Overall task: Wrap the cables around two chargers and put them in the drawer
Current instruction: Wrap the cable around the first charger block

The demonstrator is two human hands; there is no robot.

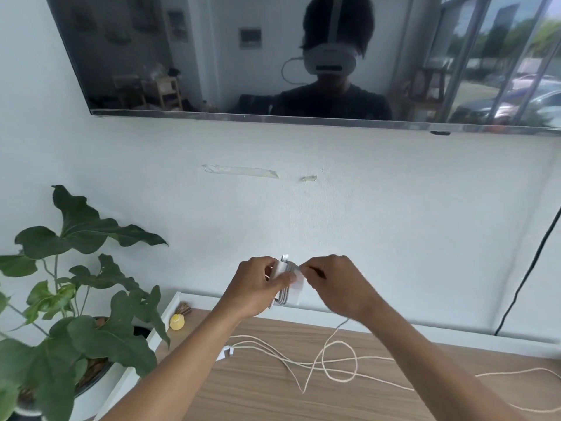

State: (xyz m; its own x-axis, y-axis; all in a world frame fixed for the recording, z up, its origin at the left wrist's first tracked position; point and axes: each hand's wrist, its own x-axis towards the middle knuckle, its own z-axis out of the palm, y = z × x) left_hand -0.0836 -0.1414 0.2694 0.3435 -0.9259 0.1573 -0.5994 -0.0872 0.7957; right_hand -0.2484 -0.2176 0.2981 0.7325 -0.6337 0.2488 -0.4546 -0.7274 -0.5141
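A white charger with several turns of white cable around it is held up in front of the wall, above the wooden top. My left hand grips its left side. My right hand pinches the cable at the charger's upper right corner. The loose part of that cable drops from under my right hand and loops over the wooden top. A second white charger lies on the top beside my left forearm, partly hidden, with its cable trailing right. No drawer is in view.
A large leafy plant in a pot stands at the left. A small yellow object sits at the back left corner of the top. A wall-mounted TV hangs above. A black cable runs down the wall at right.
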